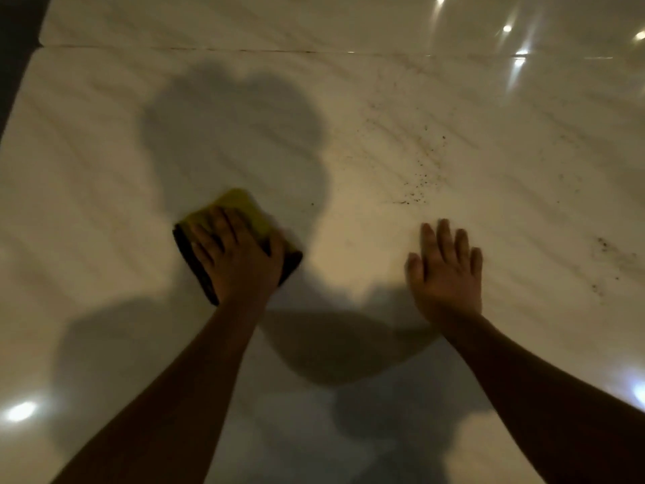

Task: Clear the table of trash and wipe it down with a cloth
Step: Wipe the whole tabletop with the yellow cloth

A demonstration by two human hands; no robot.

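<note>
A glossy pale marble table [104, 141] fills the head view. My left hand [237, 256] presses down on a folded cloth [241, 206], yellow on top with a dark underside, left of centre. The cloth's edges look blurred. My right hand [446, 267] lies flat on the table to the right, palm down, fingers together and holding nothing. Dark crumbs [419, 190] speckle the surface just beyond my right hand, and a second patch of crumbs [607, 260] lies further right.
A seam [244, 50] runs across the tabletop near the far side. The table's left edge [21, 82] meets a dark floor at the upper left. Shadows of my head and arms fall across the middle. Lamp reflections glint at the upper right and lower left.
</note>
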